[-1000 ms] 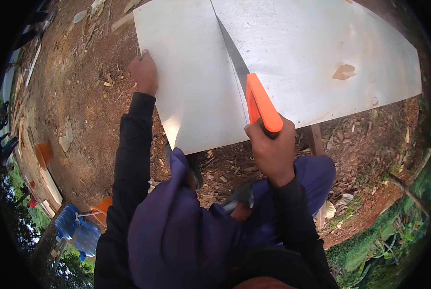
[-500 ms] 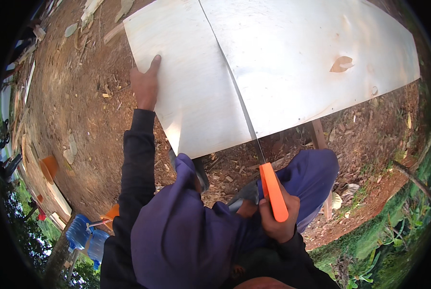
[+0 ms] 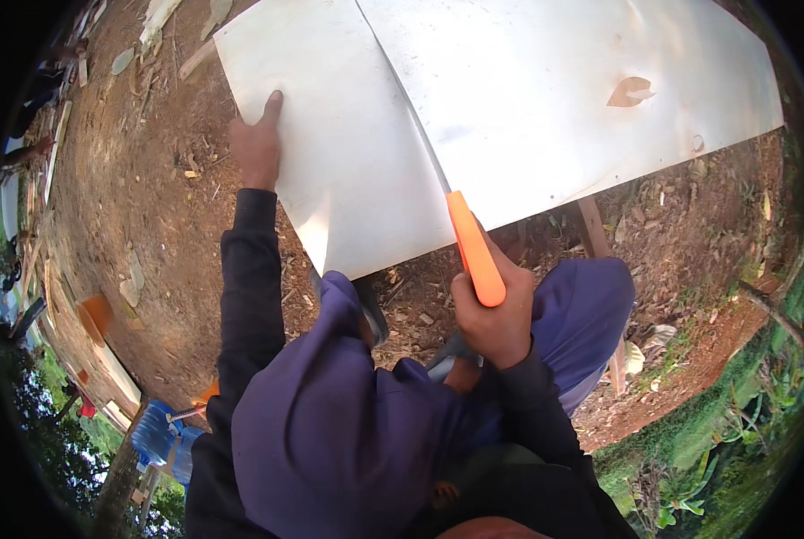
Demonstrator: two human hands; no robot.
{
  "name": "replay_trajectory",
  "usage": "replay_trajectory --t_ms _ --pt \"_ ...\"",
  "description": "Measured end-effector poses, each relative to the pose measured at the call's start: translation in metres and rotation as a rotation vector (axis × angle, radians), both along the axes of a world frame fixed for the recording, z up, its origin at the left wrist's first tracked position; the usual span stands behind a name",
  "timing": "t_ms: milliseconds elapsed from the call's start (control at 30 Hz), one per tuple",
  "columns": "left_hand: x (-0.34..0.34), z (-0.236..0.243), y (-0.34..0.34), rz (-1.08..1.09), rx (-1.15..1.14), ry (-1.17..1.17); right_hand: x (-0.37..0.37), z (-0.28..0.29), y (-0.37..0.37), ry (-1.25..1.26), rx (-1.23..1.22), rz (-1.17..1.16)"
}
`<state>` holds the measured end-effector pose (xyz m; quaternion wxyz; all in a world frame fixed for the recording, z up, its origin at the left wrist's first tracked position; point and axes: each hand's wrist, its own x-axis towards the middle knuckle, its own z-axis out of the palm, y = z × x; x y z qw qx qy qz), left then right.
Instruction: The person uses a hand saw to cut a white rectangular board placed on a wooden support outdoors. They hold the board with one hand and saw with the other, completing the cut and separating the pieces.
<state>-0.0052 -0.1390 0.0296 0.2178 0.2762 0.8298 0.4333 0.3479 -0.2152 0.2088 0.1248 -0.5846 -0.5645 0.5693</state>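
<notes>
My right hand (image 3: pixel 499 316) is wrapped round the orange handle (image 3: pixel 475 253) of a handsaw, at the near edge of a pale plywood sheet (image 3: pixel 528 117). The saw's blade lies along a long cut that runs up the sheet, and little of it shows. On the left, a narrower strip (image 3: pixel 330 153) of the sheet is parted from the wider piece by the cut. My left hand (image 3: pixel 256 148) holds the strip's left edge, with the thumb on top and the fingers partly hidden beneath. A leaf-shaped brown patch (image 3: pixel 630 92) marks the wider piece.
My knees in purple cloth (image 3: pixel 330 395) are below the sheet. A wooden leg (image 3: pixel 592 226) stands under its near edge. Wood scraps lie on the brown dirt (image 3: pixel 150 234). At lower left are a blue water bottle (image 3: pixel 153 433) and an orange container (image 3: pixel 95 317). Greenery grows at lower right.
My right hand has pushed the saw forward and up, so its handle now overlaps the sheet's near edge and the blade is hardly visible. My left hand keeps its hold on the strip.
</notes>
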Motion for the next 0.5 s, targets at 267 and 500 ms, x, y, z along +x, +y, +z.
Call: replay_trajectory --t_ms 267,500 --pt "-0.014 -0.020 -0.004 0.012 -0.012 0.001 0.037 0.033 -0.045 0.042 0.119 -0.020" --pt "-0.005 -0.008 -0.007 -0.021 0.027 -0.061 0.036 0.031 -0.048 0.036 0.046 -0.012"
